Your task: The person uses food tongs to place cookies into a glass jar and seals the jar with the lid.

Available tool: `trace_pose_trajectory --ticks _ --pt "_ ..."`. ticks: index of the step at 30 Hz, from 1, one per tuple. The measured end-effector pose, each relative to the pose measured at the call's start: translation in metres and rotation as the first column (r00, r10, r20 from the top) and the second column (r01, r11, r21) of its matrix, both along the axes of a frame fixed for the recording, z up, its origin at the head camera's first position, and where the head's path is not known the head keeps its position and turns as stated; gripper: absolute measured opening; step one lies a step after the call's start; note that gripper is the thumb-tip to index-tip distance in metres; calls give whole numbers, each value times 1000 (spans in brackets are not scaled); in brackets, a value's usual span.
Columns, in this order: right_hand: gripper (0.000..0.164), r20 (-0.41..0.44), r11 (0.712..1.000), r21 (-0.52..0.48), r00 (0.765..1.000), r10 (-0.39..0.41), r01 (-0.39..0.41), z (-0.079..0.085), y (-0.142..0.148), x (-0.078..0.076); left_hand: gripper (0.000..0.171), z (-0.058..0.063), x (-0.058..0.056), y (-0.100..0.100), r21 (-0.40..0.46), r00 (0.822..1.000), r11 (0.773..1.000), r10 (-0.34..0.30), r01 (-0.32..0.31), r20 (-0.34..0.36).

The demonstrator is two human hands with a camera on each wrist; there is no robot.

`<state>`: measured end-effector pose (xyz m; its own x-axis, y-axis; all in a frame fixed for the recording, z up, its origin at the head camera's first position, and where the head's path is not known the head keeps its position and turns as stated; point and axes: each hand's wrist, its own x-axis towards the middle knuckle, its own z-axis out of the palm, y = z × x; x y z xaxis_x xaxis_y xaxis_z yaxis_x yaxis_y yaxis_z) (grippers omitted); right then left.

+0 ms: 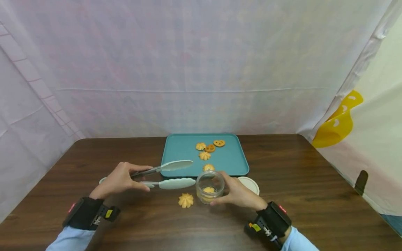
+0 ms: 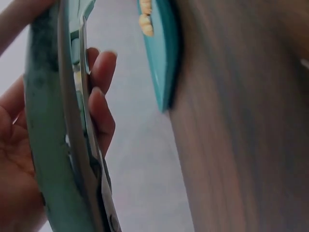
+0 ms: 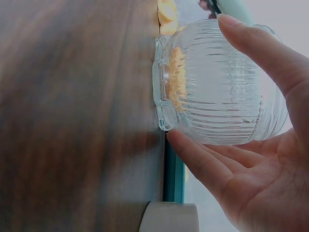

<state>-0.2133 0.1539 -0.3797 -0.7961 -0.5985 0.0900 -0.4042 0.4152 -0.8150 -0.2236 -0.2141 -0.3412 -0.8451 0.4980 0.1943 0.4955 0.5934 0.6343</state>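
The left hand (image 1: 122, 179) holds a pair of tongs (image 1: 177, 183), with the thumb on one arm and fingers on the other. The grip is wide, so the two tong ends stand apart. They point away from this hand, toward the right hand (image 1: 240, 195). The far end is over the tray (image 1: 180, 150), and the near end comes right up to the glass jar (image 1: 209, 182); I cannot tell if they touch.

The right hand holds the jar, with its thumb on one side and fingers on the other. The jar stands upright on the brown table (image 1: 150, 223). Inside, at the bottom, below this grip, is a yellow cookie (image 1: 208, 190). Between the two hands, just beside the jar, a flower-shaped cookie (image 1: 186, 200) lies on the table.

Past both hands is the blue-green tray. On it are three flower-shaped cookies (image 1: 205, 156) and two brown pretzels (image 1: 218, 143). Just behind the right hand lies a round white disc (image 1: 250, 184), partly hidden by it.
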Motion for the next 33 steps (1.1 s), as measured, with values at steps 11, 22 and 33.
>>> trace_pose_trajectory --ticks 11,22,33 --pt "76 32 1000 -10 999 6 -6 26 -7 18 72 -13 19 -14 -81 998 995 -63 64 15" --pt "78 0 1000 -7 1000 4 -4 0 0 1 72 -26 22 -8 -123 998 990 -64 63 -7" --pt "77 -12 1000 -7 1000 4 -4 -1 0 0 72 -25 19 -6 -140 999 989 -47 50 20"
